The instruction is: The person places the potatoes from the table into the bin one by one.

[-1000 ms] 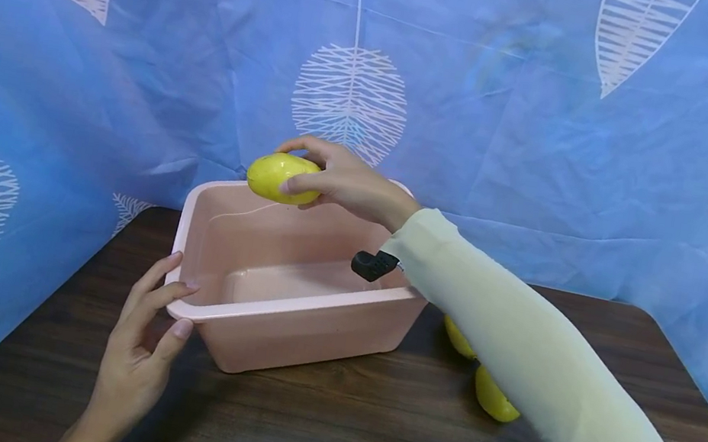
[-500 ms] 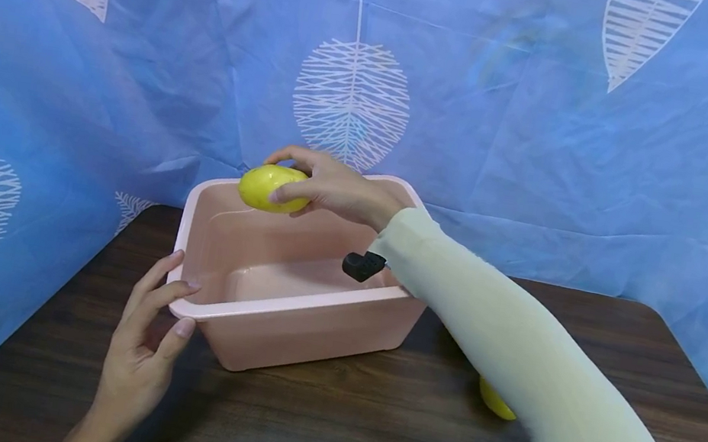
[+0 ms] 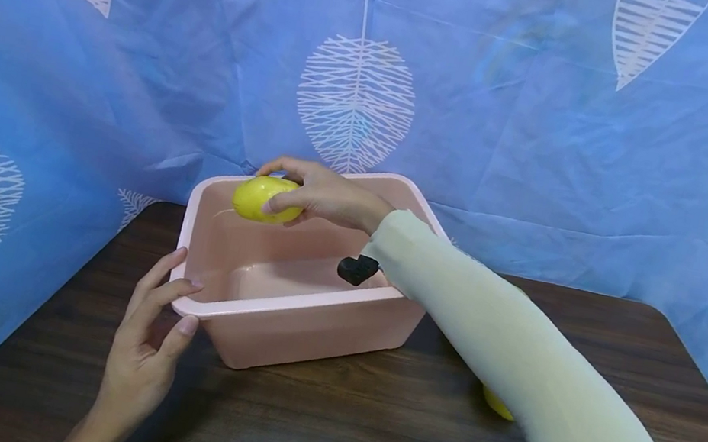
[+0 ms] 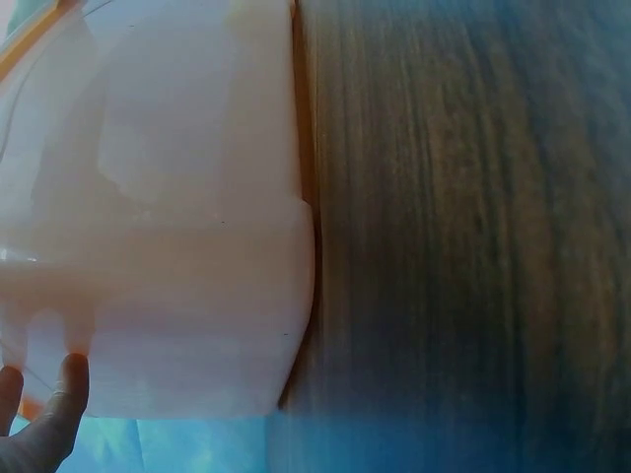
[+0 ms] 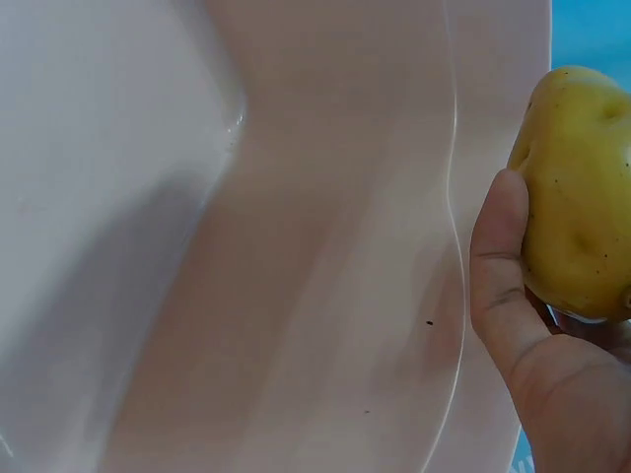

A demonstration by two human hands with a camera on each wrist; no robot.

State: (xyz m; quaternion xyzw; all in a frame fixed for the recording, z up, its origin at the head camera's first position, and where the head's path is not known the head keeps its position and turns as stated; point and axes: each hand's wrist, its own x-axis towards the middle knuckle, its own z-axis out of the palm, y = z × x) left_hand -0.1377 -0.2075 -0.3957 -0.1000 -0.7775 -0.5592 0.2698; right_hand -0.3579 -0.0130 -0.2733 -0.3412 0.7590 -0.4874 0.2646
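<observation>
My right hand (image 3: pixel 330 198) grips a yellow potato (image 3: pixel 267 199) over the far left part of a pink plastic basin (image 3: pixel 300 340). Small dark eyes dot the potato (image 5: pixel 582 187) in the right wrist view, where the thumb (image 5: pixel 501 236) lies along its side. At the basin's near left corner, my left hand (image 3: pixel 142 350) holds the rim, fingertips over the edge and thumb below it outside. The left wrist view shows those fingertips (image 4: pixel 69 379) against the basin's wall (image 4: pixel 177 227). Inside, the basin's visible floor is bare.
Another yellow piece (image 3: pixel 497 404) lies on the dark wooden table (image 3: pixel 327 433), mostly hidden under the right sleeve (image 3: pixel 487 304). A black wrist camera (image 3: pixel 356 269) juts from that sleeve over the basin. Blue leaf-patterned cloth (image 3: pixel 546 151) hangs behind and beside the table.
My right hand has lowered the potato and shifted it slightly left, toward the basin's inside. The sleeve now covers more of the yellow pieces on the table. My left hand keeps its place.
</observation>
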